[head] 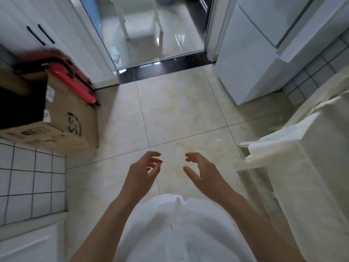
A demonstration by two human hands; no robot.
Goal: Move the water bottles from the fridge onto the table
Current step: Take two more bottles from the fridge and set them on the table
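Observation:
No water bottle shows in the head view. A white fridge (251,53) stands at the upper right beside the doorway, its doors closed. My left hand (145,167) and my right hand (200,171) hang side by side over the beige floor tiles, both empty with fingers loosely curled and apart. Through the doorway the white legs of a table (139,17) stand on a glossy floor.
A cardboard box (62,118) with a red case (73,74) leaning behind it sits on the left. A tiled counter (32,176) fills the lower left. A white cloth-covered stand (306,157) is on the right. A dark threshold (162,67) crosses the doorway.

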